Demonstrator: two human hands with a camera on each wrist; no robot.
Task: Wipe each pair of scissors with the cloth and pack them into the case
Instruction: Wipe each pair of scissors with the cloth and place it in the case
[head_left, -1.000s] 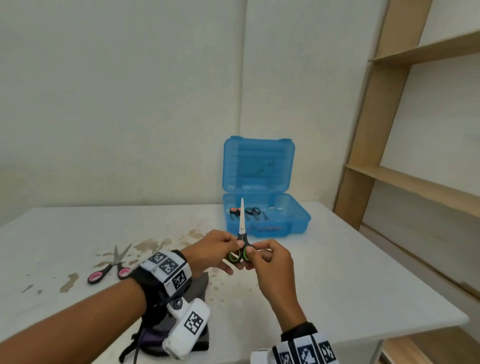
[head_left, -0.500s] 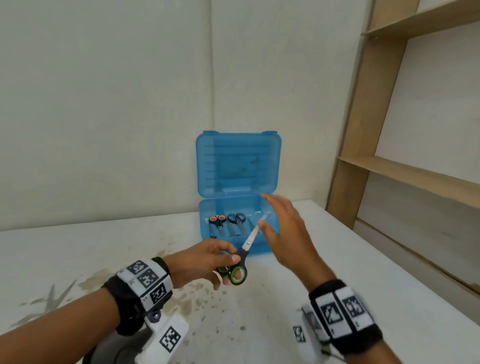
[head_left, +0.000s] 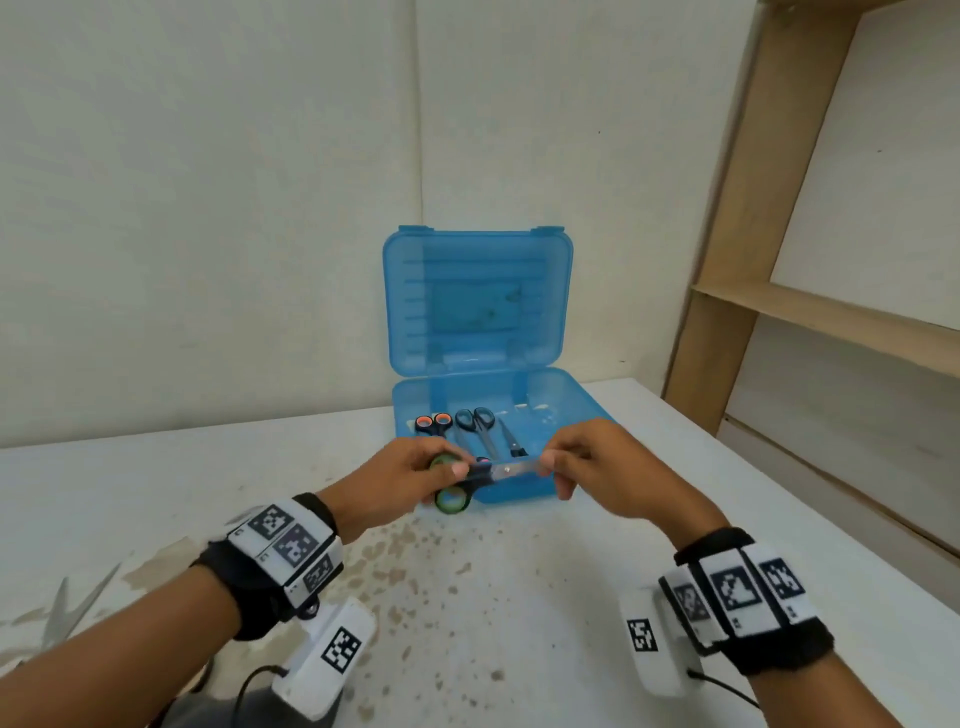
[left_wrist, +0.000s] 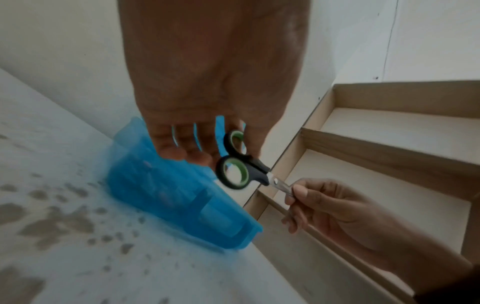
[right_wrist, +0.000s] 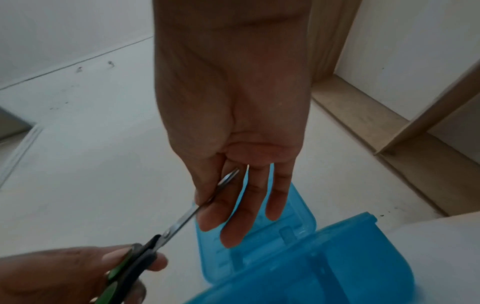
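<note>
Green-and-black-handled steel scissors (head_left: 470, 480) hang level just near of the open translucent blue plastic case (head_left: 563, 410), left hand (head_left: 387, 480) gripping the handles, right hand (head_left: 597, 470) pinching the closed blades, best lowered flat beside the pairs already packed.

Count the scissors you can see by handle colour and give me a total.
Green-handled scissors, held by left hand and right hand: 1
Orange-handled scissors, in the case: 1
Blue-handled scissors, in the case: 1
Scissors on the table, handles hidden: 1
Total: 4; another in the case may be hidden.
</note>
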